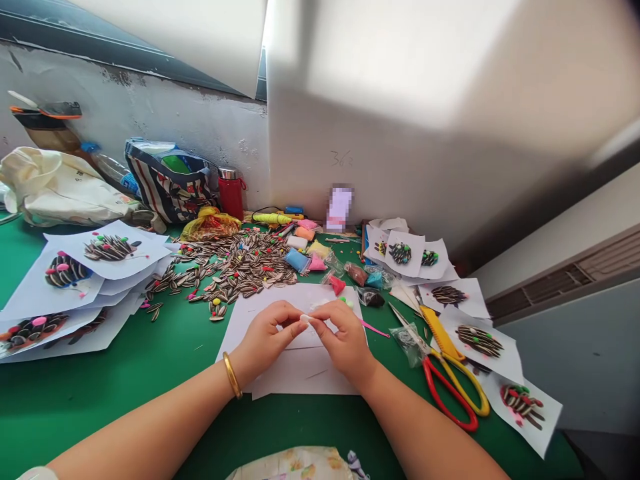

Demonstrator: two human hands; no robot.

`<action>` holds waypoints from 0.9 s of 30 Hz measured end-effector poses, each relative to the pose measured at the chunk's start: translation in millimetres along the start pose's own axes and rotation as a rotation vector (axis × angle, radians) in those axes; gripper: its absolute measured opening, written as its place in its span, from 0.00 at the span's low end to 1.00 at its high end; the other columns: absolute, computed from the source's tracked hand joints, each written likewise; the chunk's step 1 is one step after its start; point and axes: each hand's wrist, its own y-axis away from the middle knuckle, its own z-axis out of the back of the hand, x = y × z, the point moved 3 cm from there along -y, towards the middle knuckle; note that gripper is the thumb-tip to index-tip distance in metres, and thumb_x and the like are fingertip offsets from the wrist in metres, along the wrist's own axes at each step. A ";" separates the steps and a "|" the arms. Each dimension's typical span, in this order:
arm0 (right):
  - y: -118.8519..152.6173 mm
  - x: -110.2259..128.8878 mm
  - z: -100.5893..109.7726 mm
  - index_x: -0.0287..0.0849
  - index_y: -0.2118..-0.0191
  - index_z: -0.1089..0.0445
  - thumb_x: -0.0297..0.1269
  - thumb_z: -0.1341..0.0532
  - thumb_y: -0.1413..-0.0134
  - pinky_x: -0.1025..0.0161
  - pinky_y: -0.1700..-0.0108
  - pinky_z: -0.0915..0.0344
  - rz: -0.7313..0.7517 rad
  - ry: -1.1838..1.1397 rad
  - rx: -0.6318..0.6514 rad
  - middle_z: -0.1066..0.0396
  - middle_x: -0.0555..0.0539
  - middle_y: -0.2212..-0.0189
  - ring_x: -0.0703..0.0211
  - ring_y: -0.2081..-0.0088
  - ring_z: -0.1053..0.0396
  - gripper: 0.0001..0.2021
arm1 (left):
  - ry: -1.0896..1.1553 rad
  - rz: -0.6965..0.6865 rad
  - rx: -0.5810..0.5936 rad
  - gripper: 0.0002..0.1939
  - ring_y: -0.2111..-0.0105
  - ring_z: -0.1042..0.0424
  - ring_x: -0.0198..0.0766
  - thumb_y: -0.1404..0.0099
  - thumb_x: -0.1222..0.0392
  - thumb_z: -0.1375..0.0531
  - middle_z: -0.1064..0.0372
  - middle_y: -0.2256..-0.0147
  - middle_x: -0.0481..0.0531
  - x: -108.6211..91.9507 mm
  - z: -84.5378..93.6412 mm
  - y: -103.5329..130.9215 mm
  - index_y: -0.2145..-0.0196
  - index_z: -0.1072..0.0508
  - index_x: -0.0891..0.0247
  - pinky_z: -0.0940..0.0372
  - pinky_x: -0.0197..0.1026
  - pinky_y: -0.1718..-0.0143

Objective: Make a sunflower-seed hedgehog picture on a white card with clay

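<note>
Between my fingertips is a small lump of white modelling clay (305, 319). My left hand (273, 337) pinches it from one side, with a gold bangle on that wrist. From the other side, my right hand (343, 340) pinches the same lump. Both hands are over white paper sheets (295, 373) on the green table. A pink tool (375, 328) with a thin shaft sticks out beyond my right hand. Small green bits of clay lie on the paper behind that hand, partly hidden.
Striped sunflower seeds (250, 260) are heaped behind the paper, beside bags of coloured clay (299, 260). Scissors (450, 387) and a yellow cutter (440, 330) lie right. Seed-decorated sheets (113, 287) are stacked left; more cards (480, 340) lie right. A red bottle (231, 197) stands at the wall.
</note>
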 end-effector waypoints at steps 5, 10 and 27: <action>2.4 -2.5 -0.8 0.47 0.62 0.25 0.37 0.40 0.37 0.56 0.56 0.35 -0.013 -0.008 0.010 0.26 0.48 0.66 0.56 0.61 0.30 0.06 | -0.033 -0.014 -0.042 0.11 0.68 0.32 0.36 0.34 0.53 0.39 0.31 0.69 0.50 3.0 -0.4 0.3 0.69 0.26 0.62 0.36 0.39 0.65; 3.2 -6.8 -1.8 0.46 0.52 0.28 0.38 0.41 0.37 0.56 0.53 0.34 -0.083 -0.032 0.044 0.26 0.47 0.62 0.55 0.57 0.31 0.10 | -0.022 -0.033 -0.091 0.09 0.68 0.32 0.36 0.34 0.54 0.38 0.30 0.69 0.49 2.7 0.9 0.0 0.69 0.26 0.62 0.36 0.38 0.65; 2.1 -2.3 -9.1 0.46 0.60 0.25 0.37 0.42 0.36 0.57 0.57 0.38 -0.034 0.070 0.200 0.24 0.48 0.66 0.56 0.62 0.31 0.08 | -0.031 -0.056 -0.072 0.07 0.67 0.30 0.36 0.35 0.58 0.38 0.28 0.69 0.50 4.5 2.0 -0.6 0.69 0.23 0.61 0.35 0.39 0.63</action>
